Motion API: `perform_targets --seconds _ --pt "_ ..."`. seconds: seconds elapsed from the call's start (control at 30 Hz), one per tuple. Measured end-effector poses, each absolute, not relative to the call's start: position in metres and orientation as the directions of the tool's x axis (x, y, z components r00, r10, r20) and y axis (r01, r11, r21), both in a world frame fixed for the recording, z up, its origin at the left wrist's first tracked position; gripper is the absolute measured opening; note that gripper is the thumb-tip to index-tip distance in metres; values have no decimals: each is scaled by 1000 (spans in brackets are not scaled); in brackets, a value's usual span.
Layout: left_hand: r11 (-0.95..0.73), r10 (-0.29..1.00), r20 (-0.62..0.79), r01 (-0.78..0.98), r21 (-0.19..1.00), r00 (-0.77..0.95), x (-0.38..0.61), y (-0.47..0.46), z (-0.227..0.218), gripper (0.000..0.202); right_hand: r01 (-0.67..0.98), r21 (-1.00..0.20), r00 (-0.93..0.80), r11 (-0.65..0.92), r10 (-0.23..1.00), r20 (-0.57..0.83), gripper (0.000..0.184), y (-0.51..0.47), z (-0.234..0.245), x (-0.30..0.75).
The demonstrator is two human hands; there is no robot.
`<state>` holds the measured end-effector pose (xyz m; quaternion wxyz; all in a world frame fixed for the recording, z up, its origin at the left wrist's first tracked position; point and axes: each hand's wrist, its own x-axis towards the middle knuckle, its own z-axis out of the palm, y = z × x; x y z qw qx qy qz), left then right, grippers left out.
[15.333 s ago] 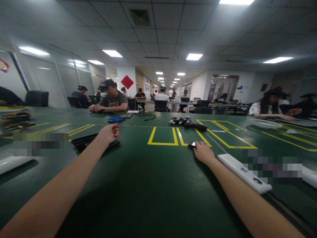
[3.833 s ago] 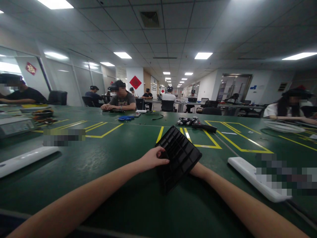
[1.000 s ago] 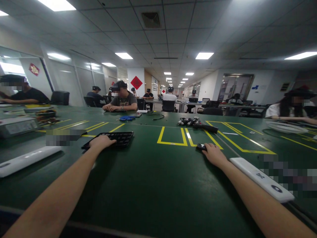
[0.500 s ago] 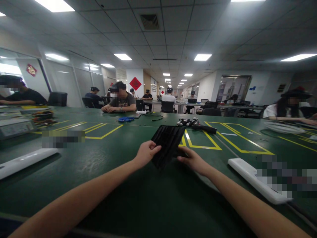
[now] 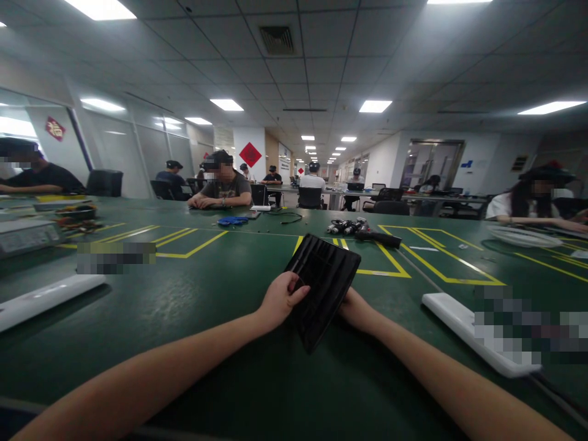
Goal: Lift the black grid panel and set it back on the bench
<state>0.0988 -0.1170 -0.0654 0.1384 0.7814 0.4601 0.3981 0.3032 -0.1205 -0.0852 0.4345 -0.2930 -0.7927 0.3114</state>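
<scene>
A flat black rectangular case with ridged, panel-like folds, much like a tablet's folding cover, is held tilted above the green table. My left hand is closed on its left edge, the thumb lying over the front face. At the case's lower right edge is my right hand, partly behind it; its fingers are hidden, so I cannot see how it grips.
A white power strip lies to the right, and another long white strip to the left. Beyond the case are bundled cables, a black cylindrical object and blue gloves. Yellow tape marks the green table. Several people sit around.
The black case has turned and come slightly lower and to the right, showing more of its ridged face. My right hand has gone from beside it to partly behind it.
</scene>
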Motion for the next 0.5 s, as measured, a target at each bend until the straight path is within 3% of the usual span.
perform_targets --seconds 0.2,0.33,0.5 --pt "-610 792 477 478 632 380 93 -122 -69 35 257 -754 -500 605 751 432 37 -129 -69 303" --pt "-606 794 484 547 577 368 94 -121 -71 35 322 -680 -533 659 720 445 36 -129 -73 304" --pt "-580 812 420 635 510 404 101 -118 -72 34 266 -561 -559 784 599 573 40 -127 -81 305"
